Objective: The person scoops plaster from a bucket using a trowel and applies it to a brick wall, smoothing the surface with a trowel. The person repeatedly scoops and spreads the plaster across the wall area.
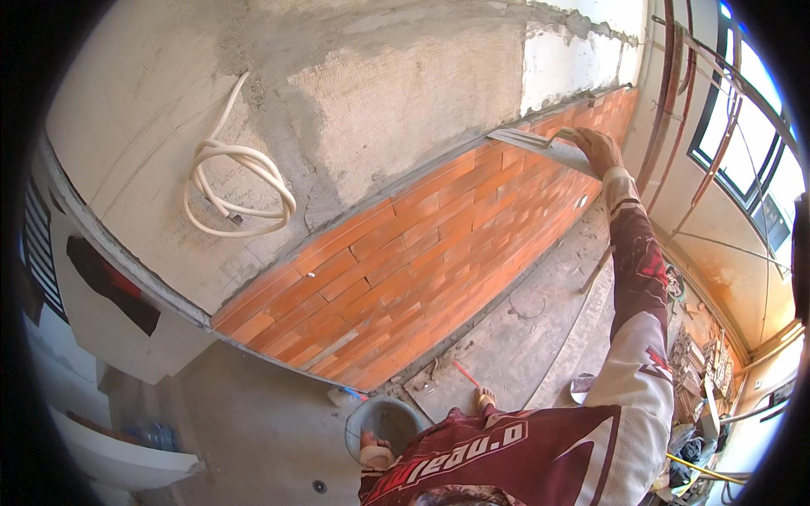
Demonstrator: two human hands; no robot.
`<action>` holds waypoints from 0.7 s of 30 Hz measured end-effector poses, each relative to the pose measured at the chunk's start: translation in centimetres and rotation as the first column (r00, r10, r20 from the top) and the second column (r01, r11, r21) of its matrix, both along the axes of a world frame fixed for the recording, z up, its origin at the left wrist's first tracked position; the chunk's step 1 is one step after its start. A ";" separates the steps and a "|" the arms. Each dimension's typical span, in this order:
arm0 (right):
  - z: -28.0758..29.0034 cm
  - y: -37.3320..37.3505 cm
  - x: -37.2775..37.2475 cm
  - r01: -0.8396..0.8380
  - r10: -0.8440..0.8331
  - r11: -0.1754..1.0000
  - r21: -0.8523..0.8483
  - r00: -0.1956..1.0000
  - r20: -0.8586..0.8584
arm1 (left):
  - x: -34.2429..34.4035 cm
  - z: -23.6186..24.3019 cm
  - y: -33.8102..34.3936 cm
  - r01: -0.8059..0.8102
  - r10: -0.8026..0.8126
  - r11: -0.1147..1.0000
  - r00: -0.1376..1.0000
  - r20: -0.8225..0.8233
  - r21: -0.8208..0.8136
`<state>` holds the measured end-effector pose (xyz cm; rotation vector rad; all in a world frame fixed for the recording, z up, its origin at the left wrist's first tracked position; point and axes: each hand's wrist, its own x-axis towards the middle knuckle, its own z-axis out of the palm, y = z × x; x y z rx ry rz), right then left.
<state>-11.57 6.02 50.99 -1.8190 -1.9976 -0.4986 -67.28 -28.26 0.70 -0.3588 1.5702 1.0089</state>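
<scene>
My right hand (597,150) grips the handle of a flat steel trowel (527,142), holding it flat along the top edge of a wall of orange brick-like facing (426,253). A pale plastered band (405,101) lies above the bricks, with a grey mortar seam. My left hand (374,443) is low at the bottom, in front of a round grey bucket (401,422); its fingers are small and partly hidden, so their grip is unclear.
A coil of white hose (240,221) is at upper left. Rusty poles (666,101) stand by the window (717,126) at right. Rubble and offcuts (700,379) are piled below them. My sandalled foot (486,396) is on a dusty grey floor (253,430).
</scene>
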 end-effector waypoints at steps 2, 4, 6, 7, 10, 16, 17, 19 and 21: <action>0.1 0.1 0.3 0.006 -0.006 1.000 0.024 1.000 -0.003 | 1.1 1.3 0.6 -0.076 0.077 0.996 0.997 0.019 -0.053; 0.3 0.4 1.1 0.021 -0.021 1.000 0.010 1.000 -0.009 | 1.9 2.2 0.9 -0.071 0.071 0.997 0.997 0.016 0.019; 0.7 0.8 2.1 0.007 -0.006 0.999 0.053 1.000 -0.026 | 2.0 1.5 1.5 -0.203 0.206 0.978 0.974 0.092 -0.045; 0.6 1.1 2.8 -0.012 0.016 0.995 0.100 0.999 -0.038 | 1.8 0.8 1.8 -0.264 0.273 0.961 0.954 0.126 -0.081; 2.4 1.8 1.2 -0.089 0.095 0.988 0.123 0.995 -0.044 | -1.2 -6.5 -1.2 -0.113 0.103 0.992 0.983 0.152 0.060; 3.8 6.7 6.3 -0.022 -0.014 0.981 0.192 0.983 0.183 | 2.7 -1.6 2.1 -0.119 0.141 0.978 0.982 0.122 -0.174; 4.5 7.7 6.3 0.039 -0.073 0.986 0.162 0.976 0.208 | 2.3 -2.2 1.5 -0.056 0.077 0.986 0.989 0.126 -0.158; 6.0 10.2 6.4 0.049 -0.073 0.991 0.128 0.980 0.185 | 1.2 -4.2 0.6 0.020 -0.004 0.992 0.991 0.133 -0.125; 7.2 11.5 5.7 0.070 -0.085 0.994 0.084 0.978 0.192 | 1.0 -5.3 0.3 -0.007 0.021 0.995 0.991 0.133 -0.104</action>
